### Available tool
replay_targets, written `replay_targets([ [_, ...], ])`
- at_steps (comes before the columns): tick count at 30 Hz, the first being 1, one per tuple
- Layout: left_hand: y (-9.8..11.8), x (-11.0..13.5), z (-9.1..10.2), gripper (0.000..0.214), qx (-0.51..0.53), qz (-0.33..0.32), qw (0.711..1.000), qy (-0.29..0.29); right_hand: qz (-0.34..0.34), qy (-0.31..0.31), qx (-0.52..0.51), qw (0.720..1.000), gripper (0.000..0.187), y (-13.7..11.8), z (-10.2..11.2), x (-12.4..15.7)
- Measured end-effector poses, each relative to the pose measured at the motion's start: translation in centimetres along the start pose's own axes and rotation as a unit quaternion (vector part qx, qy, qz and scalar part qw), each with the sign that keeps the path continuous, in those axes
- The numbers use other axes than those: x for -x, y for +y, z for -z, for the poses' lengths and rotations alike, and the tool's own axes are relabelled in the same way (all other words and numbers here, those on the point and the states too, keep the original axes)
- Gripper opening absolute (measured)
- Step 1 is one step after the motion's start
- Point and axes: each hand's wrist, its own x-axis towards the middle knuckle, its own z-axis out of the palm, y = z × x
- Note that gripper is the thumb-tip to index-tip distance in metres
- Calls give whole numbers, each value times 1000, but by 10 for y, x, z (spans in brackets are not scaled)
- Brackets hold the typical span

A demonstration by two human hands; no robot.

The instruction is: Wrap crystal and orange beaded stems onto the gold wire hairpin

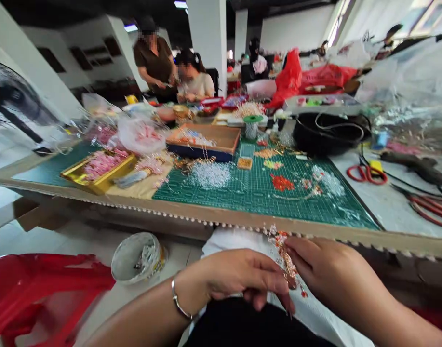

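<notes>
A beaded wire ornament [287, 260], with copper-coloured wire and orange, red and clear beads, is between my hands over my lap. My left hand [247, 274], with a bracelet at the wrist, pinches its lower end with bent fingers. From the other side my right hand [324, 262] has its fingers closed against the upper part; its fingertips are partly hidden. One small red bead dangles below. Under the hands lies a white cloth [235, 241]. Just beyond, the green cutting mat [249, 197] carries piles of clear beads [210, 174] and red beads [282, 182].
A bead-edged table rim [192, 219] runs before me. On it stand a shallow box [206, 149], a gold tray [98, 171], a black bowl [327, 135], red scissors [367, 174] and pliers [430, 207]. A bucket [137, 258] and red stool [47, 284] are at left. People work behind.
</notes>
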Motion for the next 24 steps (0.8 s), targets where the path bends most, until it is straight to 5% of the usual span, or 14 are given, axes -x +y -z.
replay_targets([
  [3, 13, 6, -2, 55, -120, 17, 991, 55, -6, -66, -1, 998, 23, -5, 5, -5],
  [9, 17, 8, -5, 50, -315, 10, 917, 243, 0, -116, -3, 993, 17, -19, 9, 0],
  [14, 21, 1, -14, 50, -333, 38, 920, 201, 1, -99, -1, 995, 10, -18, 12, -1],
  [24, 39, -14, -11, 35, -412, -47, 871, 263, 38, -11, 22, 999, 23, -13, 14, -17],
])
